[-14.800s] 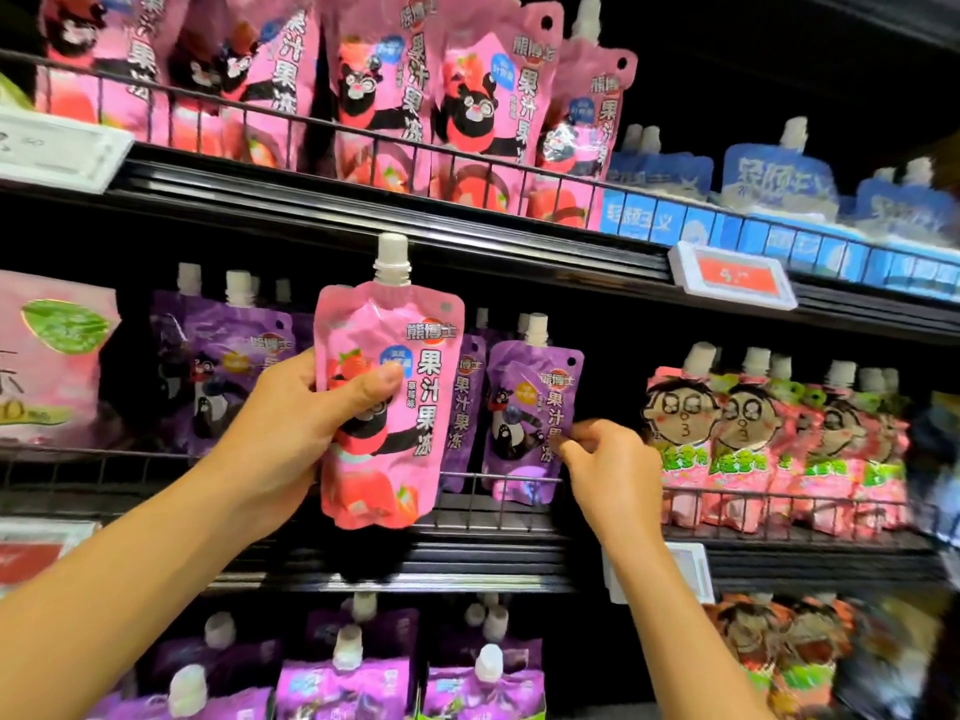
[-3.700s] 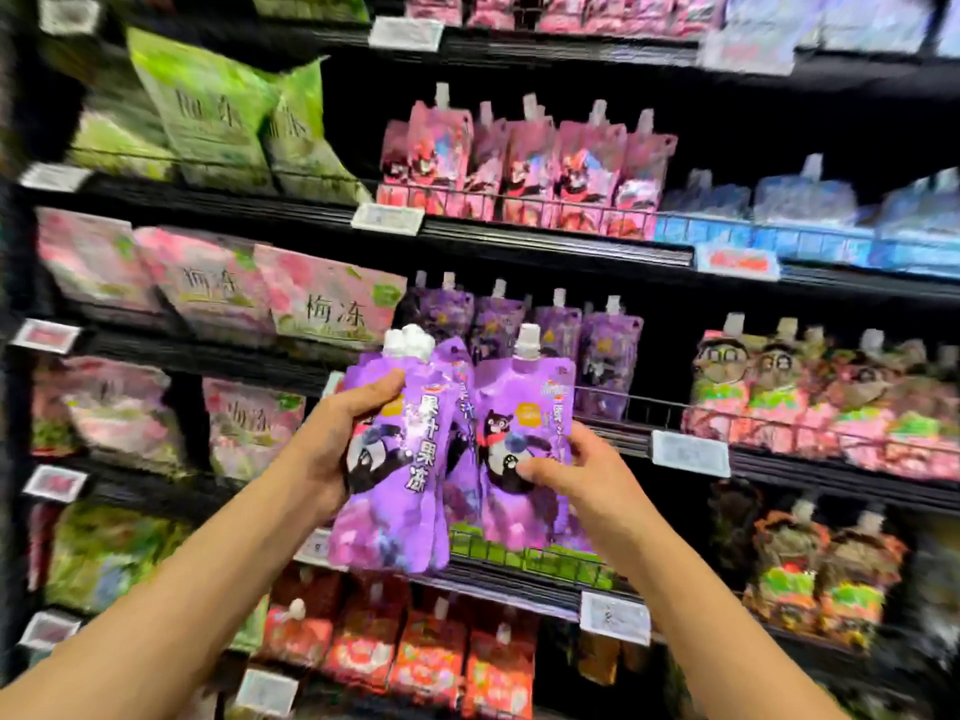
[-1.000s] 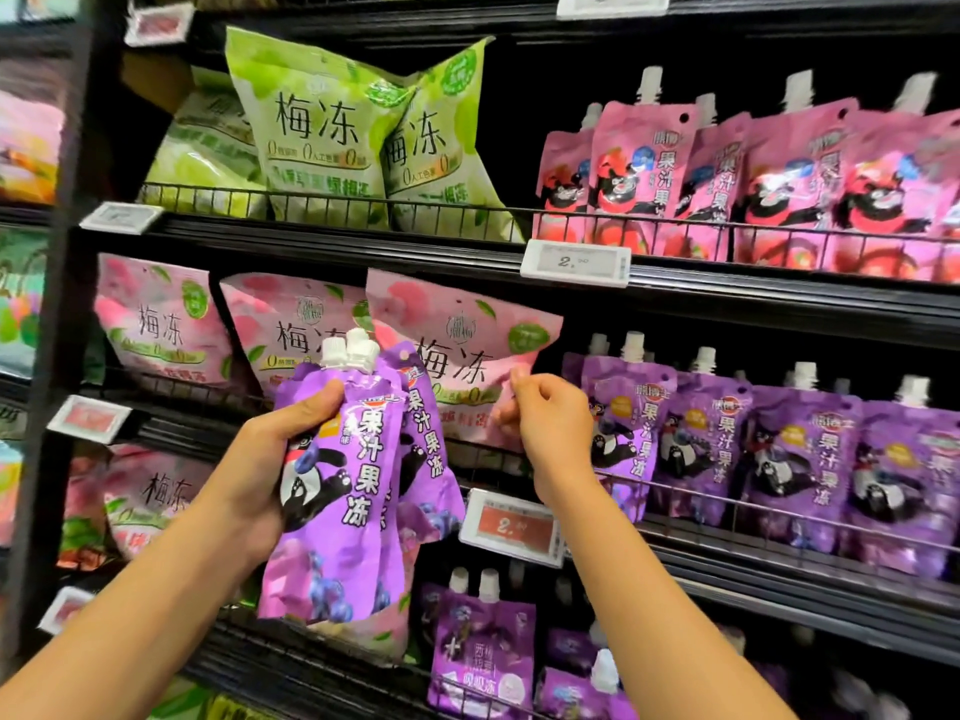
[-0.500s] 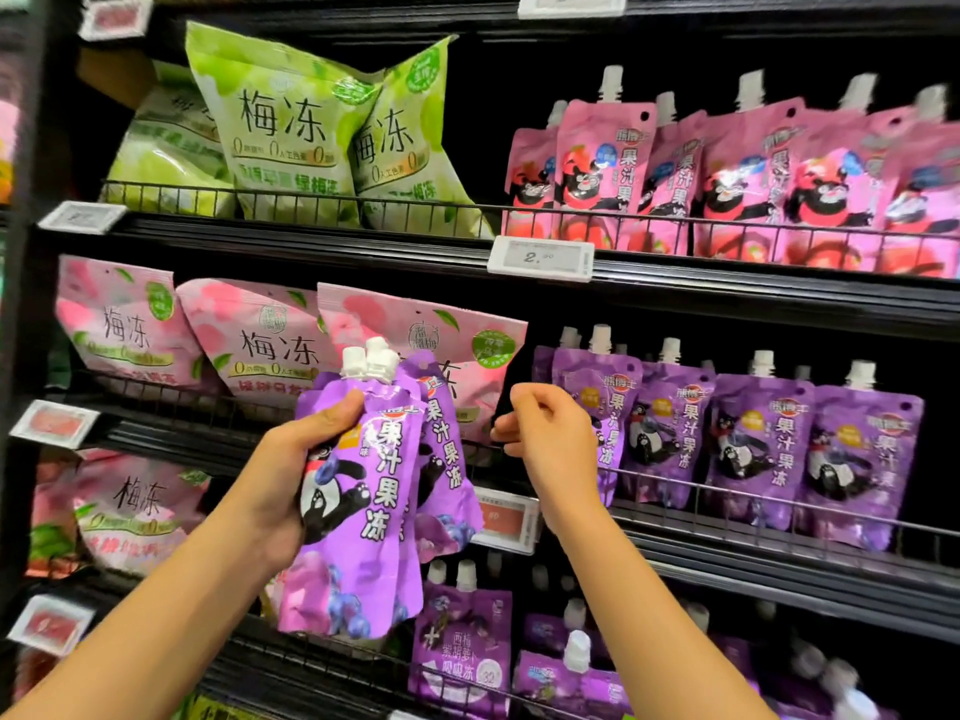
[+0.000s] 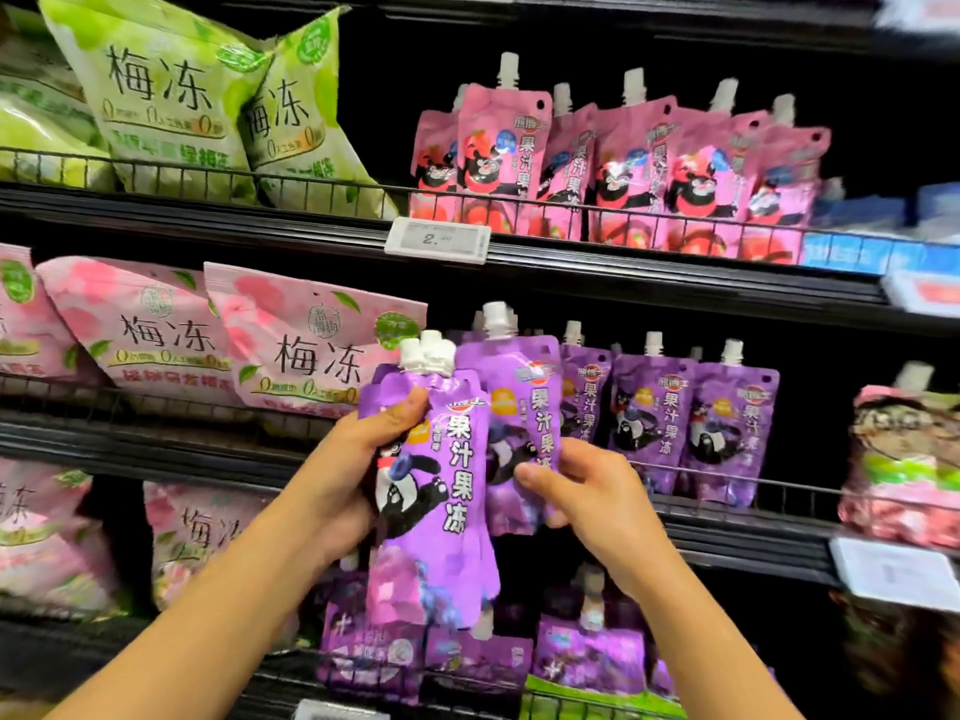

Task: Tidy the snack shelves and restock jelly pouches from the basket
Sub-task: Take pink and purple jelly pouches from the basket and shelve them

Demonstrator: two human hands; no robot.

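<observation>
My left hand [image 5: 358, 470] grips a bunch of purple jelly pouches [image 5: 441, 491] with white caps and a bear print, held upright in front of the middle shelf. My right hand [image 5: 576, 491] pinches one more purple pouch [image 5: 524, 407] by its lower edge, just right of the bunch. Behind it a row of the same purple pouches [image 5: 691, 418] stands behind the wire rail of the middle shelf [image 5: 753, 532]. The basket is out of view.
Pink bear pouches [image 5: 613, 163] fill the upper shelf, with a price tag [image 5: 437, 240] below them. Green bags [image 5: 171, 106] and pink bags [image 5: 291, 345] lie at the left. More purple pouches [image 5: 467, 652] stand on the lower shelf; mixed pink pouches [image 5: 904, 449] at the right.
My right hand has left the shelf rail and taken hold of a purple pouch beside the bunch. The view has shifted right, and the bunch has moved right with my left hand.
</observation>
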